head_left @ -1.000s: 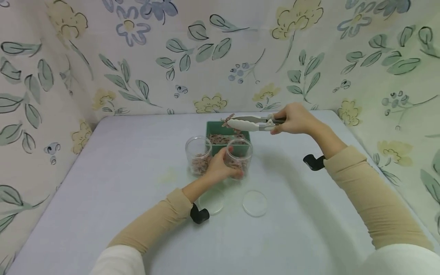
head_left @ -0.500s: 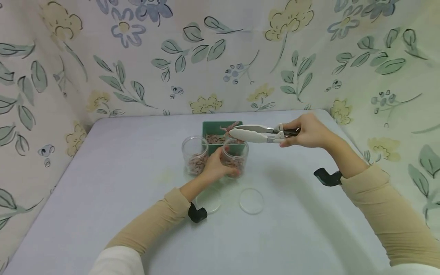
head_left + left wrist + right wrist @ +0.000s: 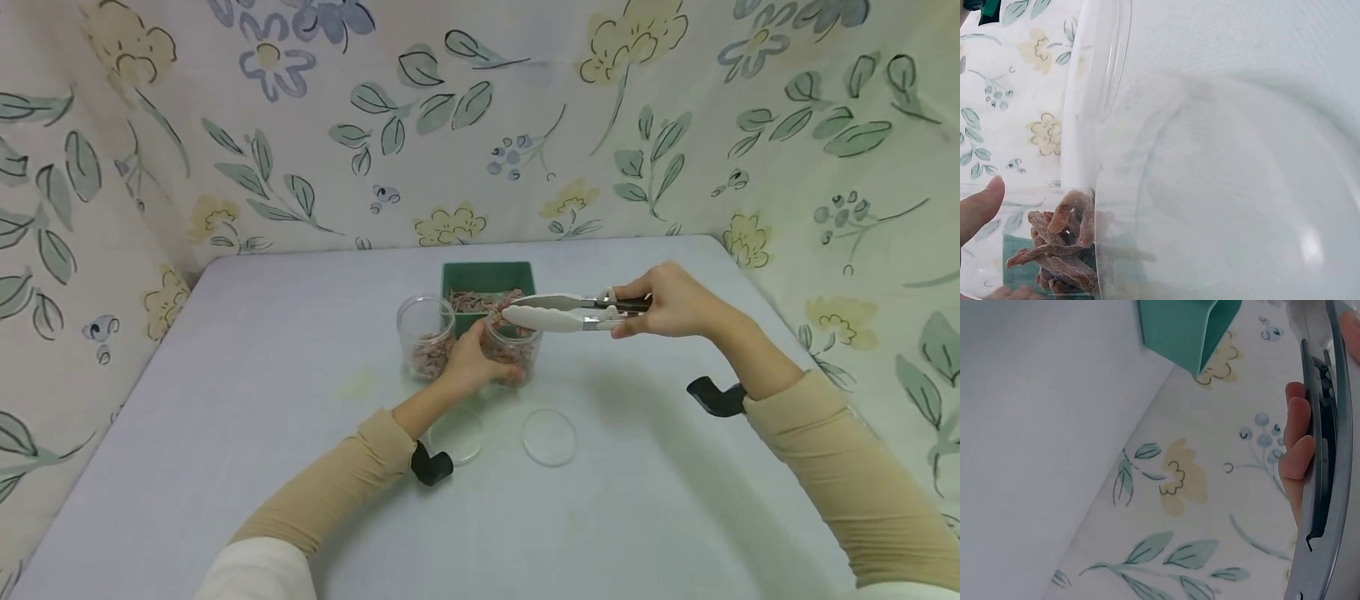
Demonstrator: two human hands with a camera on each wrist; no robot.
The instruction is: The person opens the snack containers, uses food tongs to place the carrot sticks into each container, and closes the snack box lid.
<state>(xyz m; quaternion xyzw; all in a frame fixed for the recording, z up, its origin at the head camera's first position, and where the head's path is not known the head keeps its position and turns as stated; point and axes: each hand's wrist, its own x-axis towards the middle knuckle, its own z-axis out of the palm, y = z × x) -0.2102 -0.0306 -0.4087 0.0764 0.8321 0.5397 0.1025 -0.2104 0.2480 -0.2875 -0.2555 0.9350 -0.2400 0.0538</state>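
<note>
My left hand (image 3: 474, 363) grips a clear plastic jar (image 3: 517, 367) holding brown dried strips (image 3: 1063, 240); its thumb (image 3: 982, 209) shows in the left wrist view. In my right hand (image 3: 667, 302) are white-tipped tongs (image 3: 547, 317), held level with their tips over that jar's mouth. Some strips show at the tips. A second clear jar (image 3: 425, 337), part filled with the same strips, stands just left of the first. Behind both jars is a green rectangular box (image 3: 487, 273) with more strips in it. The right wrist view shows fingers (image 3: 1297, 444) wrapped on the tongs' metal handle (image 3: 1329, 487).
Two clear round lids (image 3: 549, 437) lie flat on the table in front of the jars. A white cloth covers the table (image 3: 262, 375). Floral curtains (image 3: 300, 142) hang behind it and along both sides.
The right hand has brought the tongs down and toward me, from above the green box to the mouth of the held jar. The left hand keeps its grip on the jar.
</note>
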